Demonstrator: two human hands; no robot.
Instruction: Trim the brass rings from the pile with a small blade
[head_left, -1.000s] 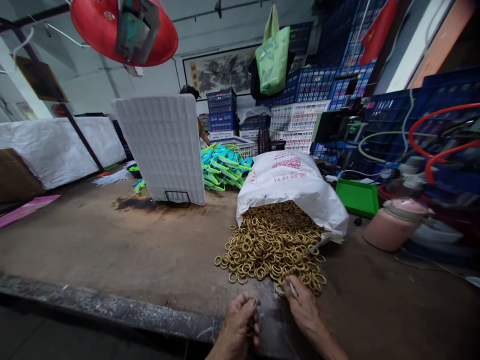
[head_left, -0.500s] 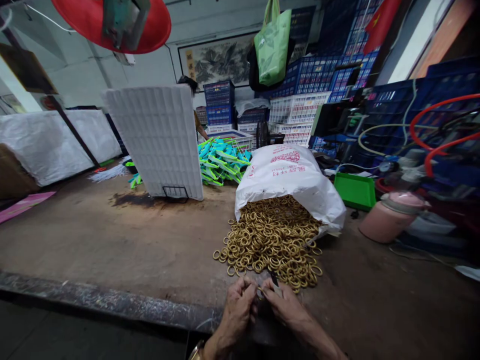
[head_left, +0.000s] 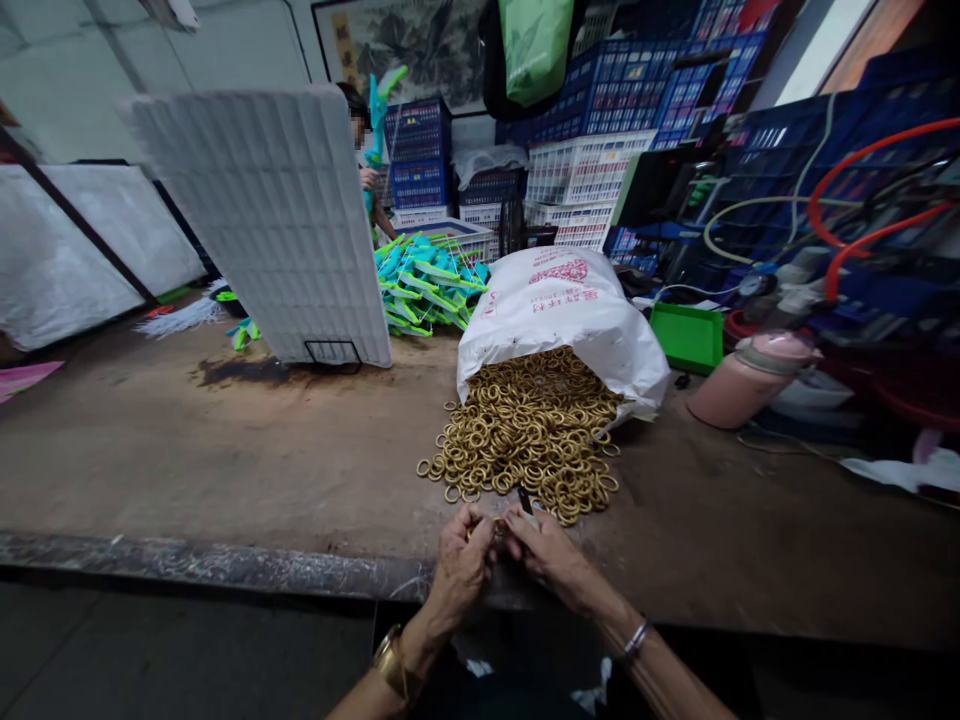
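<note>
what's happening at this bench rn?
Someone's left hand and right hand meet near the bench edge, working at what looks like a gold-coloured ring. The right hand holds a small dark-tipped tool. Just beyond, a pile of rings spills from an open white sack.
</note>
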